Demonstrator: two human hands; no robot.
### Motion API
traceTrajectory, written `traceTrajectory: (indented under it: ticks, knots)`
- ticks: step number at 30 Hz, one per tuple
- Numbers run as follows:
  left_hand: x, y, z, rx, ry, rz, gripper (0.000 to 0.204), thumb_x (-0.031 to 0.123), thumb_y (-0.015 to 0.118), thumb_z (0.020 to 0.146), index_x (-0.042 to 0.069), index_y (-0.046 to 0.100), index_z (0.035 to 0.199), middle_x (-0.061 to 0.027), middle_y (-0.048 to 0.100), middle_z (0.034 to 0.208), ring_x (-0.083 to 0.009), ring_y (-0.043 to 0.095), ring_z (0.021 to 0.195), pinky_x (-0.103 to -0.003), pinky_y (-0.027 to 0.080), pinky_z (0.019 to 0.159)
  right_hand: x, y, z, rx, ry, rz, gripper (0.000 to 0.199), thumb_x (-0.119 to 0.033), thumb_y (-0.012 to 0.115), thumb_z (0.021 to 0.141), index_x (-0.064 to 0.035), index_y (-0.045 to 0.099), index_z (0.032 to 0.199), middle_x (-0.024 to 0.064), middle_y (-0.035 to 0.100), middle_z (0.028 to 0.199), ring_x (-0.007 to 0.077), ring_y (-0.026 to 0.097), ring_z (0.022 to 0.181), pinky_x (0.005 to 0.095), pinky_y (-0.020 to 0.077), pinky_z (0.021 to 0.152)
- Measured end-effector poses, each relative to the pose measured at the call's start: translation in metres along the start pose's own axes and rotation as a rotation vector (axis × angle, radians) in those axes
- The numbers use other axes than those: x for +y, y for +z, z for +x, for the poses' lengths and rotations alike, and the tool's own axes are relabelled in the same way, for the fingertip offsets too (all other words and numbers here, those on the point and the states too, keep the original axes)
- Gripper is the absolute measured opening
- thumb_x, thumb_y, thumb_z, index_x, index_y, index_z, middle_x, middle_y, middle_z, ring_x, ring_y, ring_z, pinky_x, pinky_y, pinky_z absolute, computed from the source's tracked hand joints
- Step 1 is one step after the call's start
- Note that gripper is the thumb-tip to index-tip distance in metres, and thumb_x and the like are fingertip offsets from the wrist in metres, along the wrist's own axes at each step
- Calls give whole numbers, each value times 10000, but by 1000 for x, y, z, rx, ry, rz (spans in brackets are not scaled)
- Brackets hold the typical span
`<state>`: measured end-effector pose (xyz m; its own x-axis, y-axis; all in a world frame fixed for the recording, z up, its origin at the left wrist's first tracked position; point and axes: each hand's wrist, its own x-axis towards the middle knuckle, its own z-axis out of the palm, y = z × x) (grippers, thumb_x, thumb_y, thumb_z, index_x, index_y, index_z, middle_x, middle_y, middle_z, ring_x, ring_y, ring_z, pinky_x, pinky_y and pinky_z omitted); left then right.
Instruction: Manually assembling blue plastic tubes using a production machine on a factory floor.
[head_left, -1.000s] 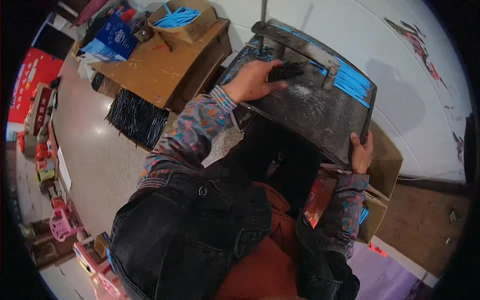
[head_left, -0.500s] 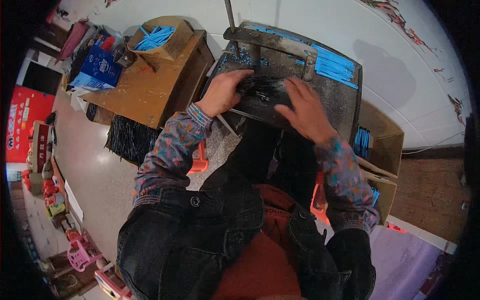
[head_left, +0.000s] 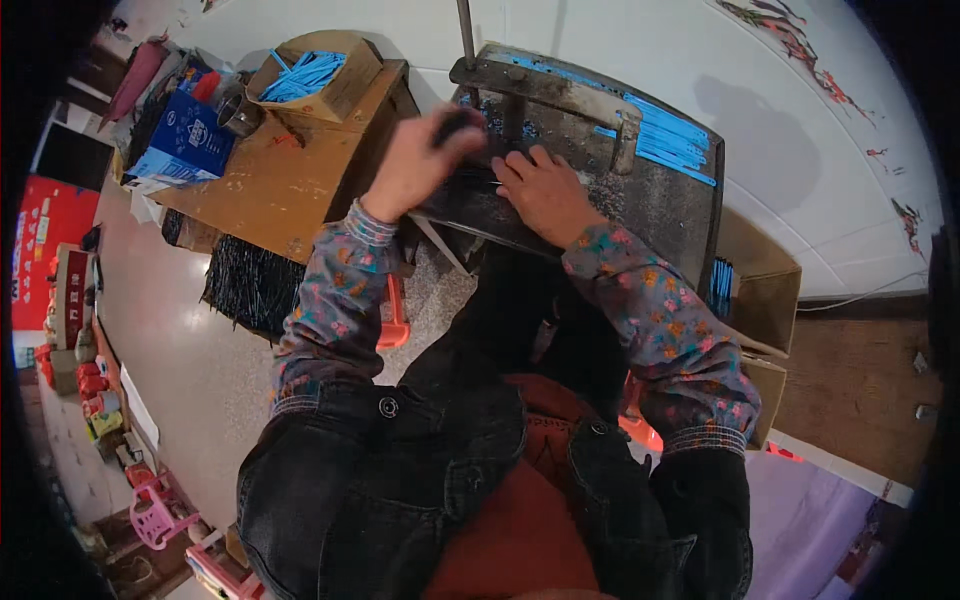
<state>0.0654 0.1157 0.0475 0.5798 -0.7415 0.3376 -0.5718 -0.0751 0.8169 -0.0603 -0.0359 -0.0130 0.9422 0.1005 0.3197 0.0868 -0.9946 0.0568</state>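
My left hand point(head_left: 408, 170) is raised over the left edge of the dark worktable point(head_left: 660, 220), blurred by motion. Its thumb and fingers curl round a dark object point(head_left: 455, 126), whose kind the blur hides. Beside it, my right hand point(head_left: 545, 198) rests on the tabletop with fingers bent and drawn together. Thin black strips point(head_left: 470, 192) lie at its fingertips; what is under the fingers is hidden. Behind both hands, a metal bar fixture point(head_left: 550, 90) spans the table. Flat blue strips point(head_left: 670, 140) lie in a row at the table's far right.
To the left, a brown wooden cabinet point(head_left: 260, 190) bears an open carton point(head_left: 340, 95) of blue strips, a metal cup point(head_left: 238, 112) and a blue box point(head_left: 180, 138). A bundle of black strands point(head_left: 255, 290) hangs below. Cardboard boxes point(head_left: 765, 300) stand right of the table.
My left hand has lifted and shifted left, now with a dark object in it. My right hand has moved left across the tabletop, and its fingers have drawn together.
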Motion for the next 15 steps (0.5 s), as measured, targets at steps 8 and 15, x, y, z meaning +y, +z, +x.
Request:
traceTrajectory:
  ticks: [8, 15]
  knots:
    - [4, 4, -10, -420, -69, 823, 396, 306, 679, 754, 85, 604, 1074, -103, 654, 845, -316, 610, 743, -347, 466, 687, 14, -45, -10, -273, 291, 399, 540, -208, 643, 761, -42, 470, 1245, 118, 495, 1158, 318, 517, 997, 386, 451, 825]
    - [-1, -15, -6, -283, -40, 713, 358, 261, 682, 767, 72, 582, 1054, -86, 646, 880, -286, 599, 709, -348, 458, 649, 4, -24, -11, -131, 344, 761, 612, -141, 648, 737, -49, 443, 1306, 147, 489, 1216, 334, 544, 1003, 392, 456, 845]
